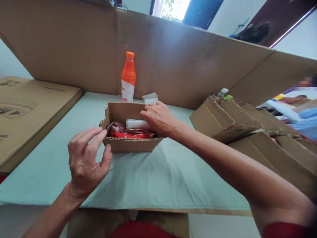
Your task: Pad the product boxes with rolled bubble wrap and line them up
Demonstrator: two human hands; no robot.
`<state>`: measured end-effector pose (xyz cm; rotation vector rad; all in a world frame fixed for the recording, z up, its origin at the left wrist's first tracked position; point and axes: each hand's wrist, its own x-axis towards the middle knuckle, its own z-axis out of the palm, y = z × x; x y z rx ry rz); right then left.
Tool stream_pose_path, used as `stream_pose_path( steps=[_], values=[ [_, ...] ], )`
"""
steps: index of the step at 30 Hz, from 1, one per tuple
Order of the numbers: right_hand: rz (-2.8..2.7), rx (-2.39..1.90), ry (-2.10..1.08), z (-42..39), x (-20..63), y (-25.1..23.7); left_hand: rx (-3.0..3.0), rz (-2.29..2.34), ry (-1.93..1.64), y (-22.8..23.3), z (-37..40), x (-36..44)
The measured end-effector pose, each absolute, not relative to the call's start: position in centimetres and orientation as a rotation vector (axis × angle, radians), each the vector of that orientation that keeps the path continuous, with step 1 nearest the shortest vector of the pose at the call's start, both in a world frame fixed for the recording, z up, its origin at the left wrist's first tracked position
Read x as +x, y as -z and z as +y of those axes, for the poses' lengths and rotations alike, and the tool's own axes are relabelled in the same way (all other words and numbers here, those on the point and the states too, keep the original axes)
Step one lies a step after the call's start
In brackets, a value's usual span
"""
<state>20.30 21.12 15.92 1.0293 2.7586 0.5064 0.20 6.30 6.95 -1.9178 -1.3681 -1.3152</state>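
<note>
Nearest, the left hand (85,162) hovers above the pale green table cover (148,178), fingers spread and loosely curled, gripping nothing, just short of the near left corner of a small cardboard box (131,144). The box is open-topped and shallow, with raw corrugated edges, and sits on the cover near the middle of the table. Inside lie red snack packets (128,132) and a white tube (136,124) resting across them. The right hand (159,118) reaches in from the right, palm down, fingers bent over the tube's end and the box's far right rim; whether it actually grips the tube I cannot tell. Behind the box stand a small white carton (150,98) and an orange-capped bottle (128,77), backed by a tall cardboard wall (185,62). Folded cartons (247,122) are stacked to the right.
</note>
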Motion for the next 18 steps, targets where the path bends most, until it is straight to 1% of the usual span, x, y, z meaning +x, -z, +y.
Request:
stream_pose_path(
  steps=[6,9,11,13,15,16,18],
  values=[
    [2.655,0.929,-0.289,22.0,20.2,-15.4,-1.862,-1.463,1.399,-6.3,6.3,1.1],
    [2.777,0.959,-0.240,21.9,21.4,-16.3,-1.839,-1.555,1.468,-5.6,6.3,0.8],
    [2.985,1.129,-0.256,21.1,24.0,-16.9,-1.791,-1.652,1.597,-4.9,6.2,-0.2],
    [3.174,1.462,-0.222,19.7,27.5,-16.5,-1.773,-1.804,1.749,-3.8,6.1,-1.5],
    [3.242,1.796,0.005,18.0,30.9,-14.5,-1.806,-2.004,1.882,-2.1,6.2,-2.7],
    [3.226,1.889,0.208,17.1,32.1,-13.0,-1.824,-2.095,1.941,-1.2,6.3,-3.2],
    [3.128,1.902,0.656,15.8,33.4,-9.4,-1.892,-2.195,2.028,0.6,6.7,-3.8]
  ],
)
